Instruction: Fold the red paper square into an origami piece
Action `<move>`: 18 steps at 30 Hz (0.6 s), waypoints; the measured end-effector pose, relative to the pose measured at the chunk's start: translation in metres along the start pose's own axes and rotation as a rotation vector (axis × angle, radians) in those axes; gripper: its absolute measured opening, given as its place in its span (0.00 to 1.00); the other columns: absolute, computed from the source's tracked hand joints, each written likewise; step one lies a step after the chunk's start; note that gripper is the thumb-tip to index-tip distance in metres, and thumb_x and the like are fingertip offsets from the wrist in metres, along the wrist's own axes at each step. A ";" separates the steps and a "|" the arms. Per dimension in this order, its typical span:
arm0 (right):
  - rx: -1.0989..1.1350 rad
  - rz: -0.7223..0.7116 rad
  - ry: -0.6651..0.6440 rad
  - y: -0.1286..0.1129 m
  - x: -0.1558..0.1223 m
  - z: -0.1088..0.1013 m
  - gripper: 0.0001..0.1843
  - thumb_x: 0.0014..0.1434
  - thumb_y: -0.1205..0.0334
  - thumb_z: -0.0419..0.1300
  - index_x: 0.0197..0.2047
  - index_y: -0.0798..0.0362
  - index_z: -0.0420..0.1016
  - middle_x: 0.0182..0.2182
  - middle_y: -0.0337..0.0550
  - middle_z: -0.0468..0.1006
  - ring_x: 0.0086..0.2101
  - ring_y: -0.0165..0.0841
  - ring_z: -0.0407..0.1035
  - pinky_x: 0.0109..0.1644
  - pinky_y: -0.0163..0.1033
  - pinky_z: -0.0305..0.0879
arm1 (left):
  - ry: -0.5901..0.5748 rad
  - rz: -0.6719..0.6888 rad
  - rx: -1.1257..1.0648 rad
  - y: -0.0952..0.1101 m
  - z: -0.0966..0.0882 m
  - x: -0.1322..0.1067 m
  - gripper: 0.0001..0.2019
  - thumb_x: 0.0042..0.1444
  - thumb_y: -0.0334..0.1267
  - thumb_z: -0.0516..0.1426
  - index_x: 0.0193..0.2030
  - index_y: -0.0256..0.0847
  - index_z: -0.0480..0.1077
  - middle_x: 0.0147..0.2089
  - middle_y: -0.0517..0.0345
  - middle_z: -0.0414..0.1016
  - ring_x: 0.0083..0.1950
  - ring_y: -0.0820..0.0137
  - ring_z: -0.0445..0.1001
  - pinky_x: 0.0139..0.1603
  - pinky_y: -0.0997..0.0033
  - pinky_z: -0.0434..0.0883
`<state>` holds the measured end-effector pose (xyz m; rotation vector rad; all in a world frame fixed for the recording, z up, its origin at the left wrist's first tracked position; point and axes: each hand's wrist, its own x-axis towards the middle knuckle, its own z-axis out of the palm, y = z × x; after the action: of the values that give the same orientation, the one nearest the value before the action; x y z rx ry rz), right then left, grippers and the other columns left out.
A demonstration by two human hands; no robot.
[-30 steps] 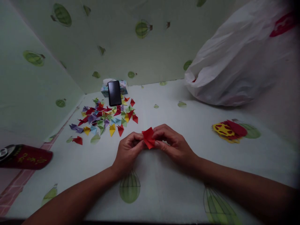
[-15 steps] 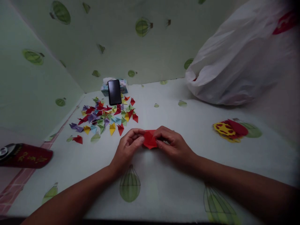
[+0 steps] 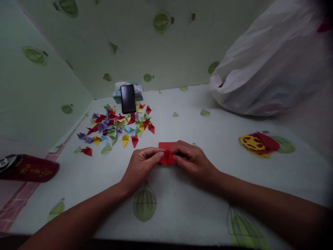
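A small red folded paper (image 3: 166,154) lies flat on the pale cloth (image 3: 182,194) in the middle. My left hand (image 3: 142,166) presses on its left side with curled fingers pinched against it. My right hand (image 3: 191,160) holds its right side, fingertips closed on the paper's edge. Both forearms reach in from the bottom of the view.
A heap of several small folded paper pieces (image 3: 117,128) in many colours lies back left, beside a black phone (image 3: 128,98) leaning on a tissue box. A big white plastic bag (image 3: 270,66) fills the back right. Yellow and red paper (image 3: 256,143) lies right; a red case (image 3: 31,169) left.
The red paper was held up between my fingers a second ago; now it is pressed down flat on the cloth. Both hands lowered slightly with it.
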<state>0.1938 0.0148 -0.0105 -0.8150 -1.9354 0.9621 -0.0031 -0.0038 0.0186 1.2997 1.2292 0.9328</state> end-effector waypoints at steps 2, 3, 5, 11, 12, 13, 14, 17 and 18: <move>0.009 0.003 -0.002 -0.001 0.000 0.000 0.07 0.64 0.71 0.56 0.37 0.54 0.75 0.33 0.43 0.74 0.35 0.32 0.68 0.39 0.38 0.63 | -0.016 -0.007 -0.009 0.000 -0.001 -0.001 0.09 0.57 0.41 0.62 0.38 0.41 0.83 0.36 0.55 0.84 0.38 0.69 0.76 0.41 0.71 0.71; 0.016 0.006 -0.005 -0.001 0.000 0.000 0.07 0.64 0.71 0.56 0.37 0.54 0.75 0.33 0.43 0.74 0.35 0.32 0.68 0.39 0.38 0.63 | -0.025 -0.010 -0.019 -0.001 -0.001 -0.001 0.10 0.58 0.42 0.62 0.39 0.41 0.83 0.36 0.55 0.83 0.38 0.68 0.76 0.42 0.70 0.71; 0.028 0.012 -0.006 -0.003 0.001 0.000 0.07 0.64 0.71 0.56 0.37 0.54 0.75 0.33 0.43 0.74 0.35 0.32 0.69 0.39 0.38 0.64 | -0.042 -0.023 -0.050 -0.002 -0.001 -0.001 0.11 0.59 0.44 0.61 0.40 0.40 0.83 0.36 0.55 0.83 0.39 0.68 0.76 0.44 0.69 0.71; 0.022 0.004 0.013 -0.003 0.001 0.000 0.08 0.63 0.72 0.55 0.35 0.54 0.74 0.33 0.43 0.74 0.34 0.32 0.68 0.38 0.38 0.63 | -0.010 -0.076 -0.153 -0.003 0.000 0.002 0.10 0.55 0.43 0.64 0.39 0.39 0.80 0.37 0.56 0.82 0.35 0.73 0.74 0.40 0.73 0.70; 0.020 0.005 0.010 -0.003 0.001 0.000 0.08 0.63 0.72 0.55 0.36 0.54 0.74 0.33 0.43 0.74 0.34 0.32 0.68 0.38 0.38 0.63 | -0.008 -0.083 -0.160 -0.002 0.000 0.003 0.10 0.55 0.42 0.65 0.38 0.38 0.80 0.37 0.56 0.82 0.35 0.73 0.73 0.40 0.73 0.70; 0.017 0.007 0.006 -0.003 0.000 0.000 0.08 0.63 0.72 0.55 0.36 0.54 0.74 0.33 0.43 0.74 0.34 0.32 0.68 0.38 0.38 0.63 | -0.009 -0.089 -0.165 -0.001 0.000 0.003 0.10 0.54 0.42 0.65 0.38 0.38 0.80 0.36 0.56 0.82 0.34 0.73 0.73 0.39 0.74 0.69; 0.017 0.010 0.002 -0.003 0.000 0.000 0.08 0.63 0.72 0.55 0.36 0.53 0.74 0.33 0.43 0.74 0.34 0.32 0.68 0.38 0.38 0.63 | -0.013 -0.091 -0.167 -0.001 0.000 0.003 0.10 0.54 0.42 0.65 0.37 0.38 0.80 0.36 0.56 0.82 0.34 0.73 0.73 0.39 0.74 0.69; 0.025 0.010 -0.006 -0.003 0.001 0.000 0.08 0.63 0.71 0.55 0.36 0.53 0.74 0.33 0.43 0.74 0.34 0.33 0.68 0.38 0.39 0.63 | -0.023 -0.086 -0.158 0.001 0.000 0.003 0.10 0.54 0.42 0.65 0.37 0.37 0.80 0.35 0.55 0.82 0.34 0.73 0.73 0.39 0.73 0.69; 0.027 0.004 -0.007 -0.003 0.001 0.000 0.07 0.63 0.71 0.55 0.36 0.53 0.74 0.33 0.43 0.74 0.34 0.33 0.68 0.38 0.39 0.64 | -0.023 -0.084 -0.154 0.000 0.000 0.003 0.09 0.54 0.42 0.65 0.36 0.37 0.80 0.35 0.55 0.82 0.34 0.73 0.73 0.39 0.73 0.69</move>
<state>0.1929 0.0139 -0.0077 -0.8016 -1.9238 0.9929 -0.0026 -0.0011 0.0187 1.1264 1.1619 0.9303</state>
